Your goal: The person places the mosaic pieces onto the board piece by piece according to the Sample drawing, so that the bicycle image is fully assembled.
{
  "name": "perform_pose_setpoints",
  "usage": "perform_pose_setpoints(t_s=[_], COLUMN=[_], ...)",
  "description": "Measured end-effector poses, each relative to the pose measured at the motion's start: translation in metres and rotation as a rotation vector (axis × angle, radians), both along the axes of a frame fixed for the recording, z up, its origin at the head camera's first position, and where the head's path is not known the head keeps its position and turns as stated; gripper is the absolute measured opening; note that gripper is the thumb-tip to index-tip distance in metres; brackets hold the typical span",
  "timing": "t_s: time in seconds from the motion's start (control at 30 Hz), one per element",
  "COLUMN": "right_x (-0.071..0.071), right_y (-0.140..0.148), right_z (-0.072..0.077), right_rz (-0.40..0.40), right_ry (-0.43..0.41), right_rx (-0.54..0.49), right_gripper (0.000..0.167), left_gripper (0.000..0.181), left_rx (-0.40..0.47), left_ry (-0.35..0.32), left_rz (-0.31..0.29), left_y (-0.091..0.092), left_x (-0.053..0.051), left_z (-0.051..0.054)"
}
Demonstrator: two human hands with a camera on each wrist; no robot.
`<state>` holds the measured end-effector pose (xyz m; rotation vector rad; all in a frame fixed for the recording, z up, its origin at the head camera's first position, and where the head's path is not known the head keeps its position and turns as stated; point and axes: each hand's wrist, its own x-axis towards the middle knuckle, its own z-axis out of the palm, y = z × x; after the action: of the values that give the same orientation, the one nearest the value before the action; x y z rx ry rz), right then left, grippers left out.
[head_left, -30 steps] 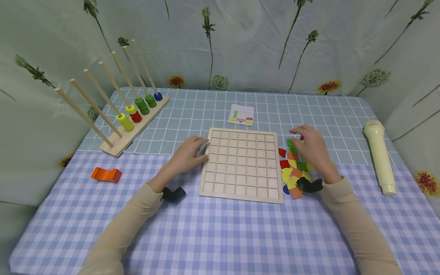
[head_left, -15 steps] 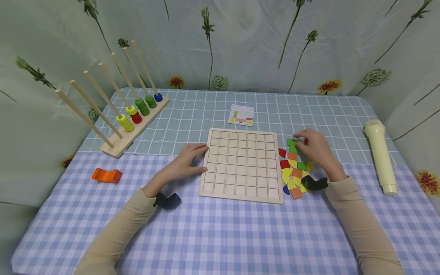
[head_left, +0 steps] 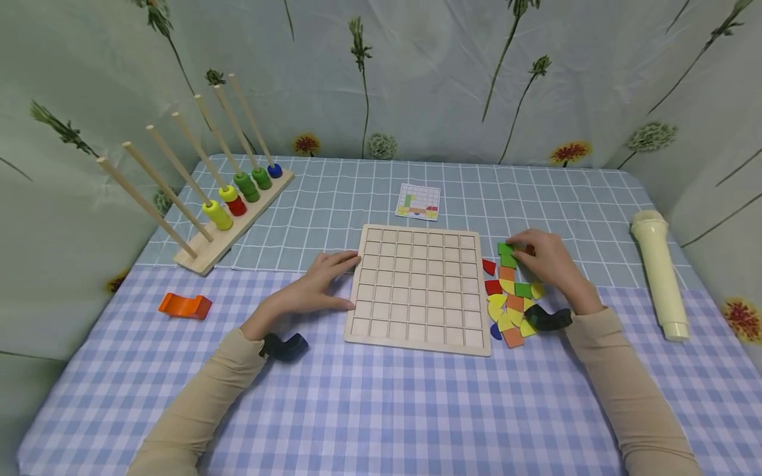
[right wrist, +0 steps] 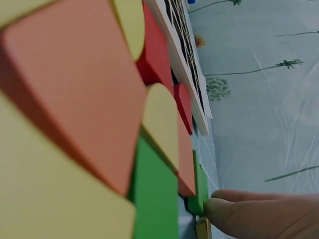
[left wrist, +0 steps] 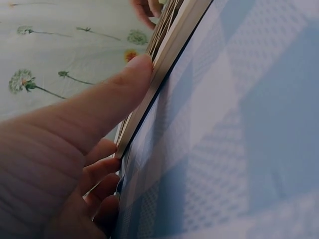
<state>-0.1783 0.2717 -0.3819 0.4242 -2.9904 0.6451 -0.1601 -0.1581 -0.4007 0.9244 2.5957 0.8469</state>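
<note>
A wooden grid board (head_left: 417, 287) lies flat on the table, its squares bare. My left hand (head_left: 318, 284) rests at its left edge, thumb (left wrist: 137, 74) and fingers spread fairly straight against the rim. Right of the board lies a loose group of coloured tiles: orange (head_left: 513, 338), yellow (head_left: 496, 308), red (head_left: 493, 287) and blue (head_left: 496, 330). At the far end of this group, my right hand (head_left: 548, 258) pinches a green tile (head_left: 505, 249) between thumb and finger; the right wrist view shows the fingertips against the green tile's edge (right wrist: 199, 184).
A pattern card (head_left: 418, 201) lies behind the board. At the back left stands a wooden peg rack (head_left: 208, 248) with coloured beads. An orange curved block (head_left: 185, 305) lies on the left. On the far right is a cream microphone-shaped object (head_left: 659, 274).
My right hand has come down onto the green tile, and its fingers have closed in. My left hand has slid slightly toward me along the board's edge, thumb spreading further from the fingers.
</note>
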Motion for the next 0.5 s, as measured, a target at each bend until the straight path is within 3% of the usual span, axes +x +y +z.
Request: perform_pose_setpoints(t_s=[0.5], right_x=[-0.0043], right_y=[0.0007], right_z=[-0.0084], right_rz=[0.077], right_ry=[0.067], right_rx=[-0.011], right_gripper=[0.027], left_gripper=[0.090], left_rx=[0.019], left_ry=[-0.017], left_rz=[-0.028], left_y=[-0.0027], left_x=[-0.0007], left_z=[-0.0014])
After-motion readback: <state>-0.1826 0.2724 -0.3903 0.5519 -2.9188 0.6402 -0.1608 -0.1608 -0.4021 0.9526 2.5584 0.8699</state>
